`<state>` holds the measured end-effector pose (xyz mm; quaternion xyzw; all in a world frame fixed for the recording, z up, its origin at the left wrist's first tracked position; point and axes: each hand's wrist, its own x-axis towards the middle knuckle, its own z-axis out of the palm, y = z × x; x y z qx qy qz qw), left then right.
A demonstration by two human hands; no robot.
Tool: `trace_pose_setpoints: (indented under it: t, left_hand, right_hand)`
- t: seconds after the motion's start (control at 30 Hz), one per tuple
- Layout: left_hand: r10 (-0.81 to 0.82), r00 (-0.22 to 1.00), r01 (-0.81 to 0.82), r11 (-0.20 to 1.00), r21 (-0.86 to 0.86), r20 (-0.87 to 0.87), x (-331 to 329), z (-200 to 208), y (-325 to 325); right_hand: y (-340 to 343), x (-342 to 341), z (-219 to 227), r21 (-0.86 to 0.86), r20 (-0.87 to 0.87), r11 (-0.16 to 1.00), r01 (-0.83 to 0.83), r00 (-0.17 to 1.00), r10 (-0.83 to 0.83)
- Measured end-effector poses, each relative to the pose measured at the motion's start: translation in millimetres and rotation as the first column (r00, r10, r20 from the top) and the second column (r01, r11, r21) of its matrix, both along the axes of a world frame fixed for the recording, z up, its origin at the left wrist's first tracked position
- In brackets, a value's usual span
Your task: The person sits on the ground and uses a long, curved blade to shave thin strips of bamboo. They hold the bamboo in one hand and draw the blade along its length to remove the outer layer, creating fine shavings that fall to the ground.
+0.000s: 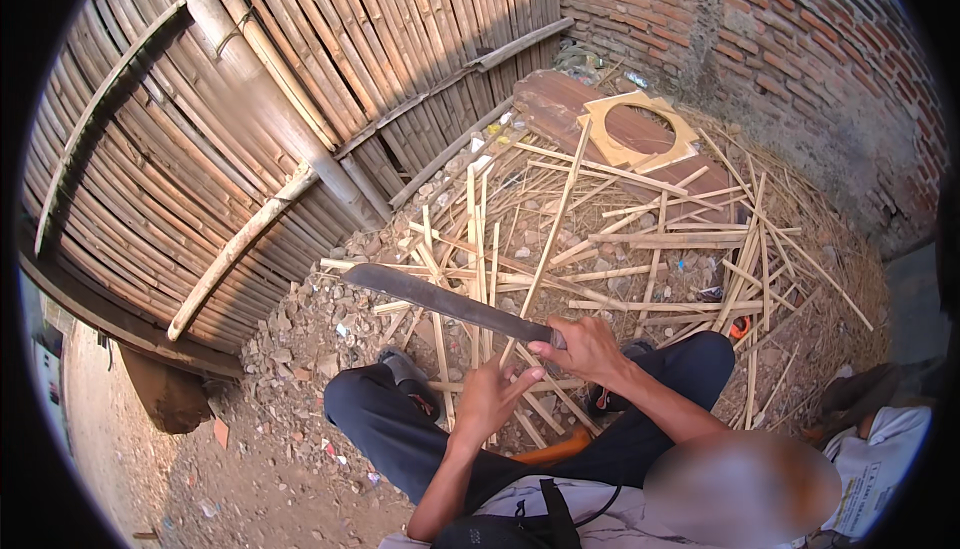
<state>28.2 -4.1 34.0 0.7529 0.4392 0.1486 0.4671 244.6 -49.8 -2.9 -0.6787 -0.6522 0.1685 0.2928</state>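
My right hand (588, 351) is closed round the handle of a machete (440, 299). Its broad dark blade points left, level above the strips between my knees. My left hand (487, 397) is just below the blade's handle end, with the thumb stretched toward the right hand. The left fingers are curled at the lower end of a long pale bamboo strip (556, 221), which leans away from me and passes by the blade; the exact grip is partly hidden. Many more split bamboo strips (655, 239) lie crisscrossed on the ground ahead.
On the left stands a bamboo slat wall (180, 199) with a thick post. A brick wall (800, 59) closes the far right. A brown board (560, 109) bears a yellowish frame (600, 144) with a round hole. Rubble (290, 349) covers the ground; a white sack (880, 469) lies right.
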Motion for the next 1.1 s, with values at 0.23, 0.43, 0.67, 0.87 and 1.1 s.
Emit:
trace_pose_setpoints:
  t: [0.23,0.43,0.67,0.87,1.1]
  left_hand:
    - [-0.005,0.999,0.004,0.999,0.037,0.04,4,-1,0]
    - [0.002,0.998,-0.006,0.998,0.064,0.063,4,0,-3]
    - [-0.012,1.0,0.012,1.0,0.015,-0.016,-24,-19,-8]
    - [0.01,1.0,-0.01,0.999,-0.034,0.013,-16,-9,-10]
    - [-0.014,1.0,0.014,1.0,-0.006,-0.021,-22,-3,-13]
  right_hand:
    - [-5,-19,4,0.017,0.051,1.0,-0.01,0.999,0.01]
    - [-1,-15,3,0.048,0.078,0.996,-0.072,0.995,0.068]
    - [24,21,12,0.068,-0.023,0.99,0.127,0.992,-0.126]
    - [18,11,5,0.077,-0.085,0.989,0.127,0.989,-0.12]
    - [21,23,9,0.074,-0.065,0.99,0.123,0.991,-0.118]
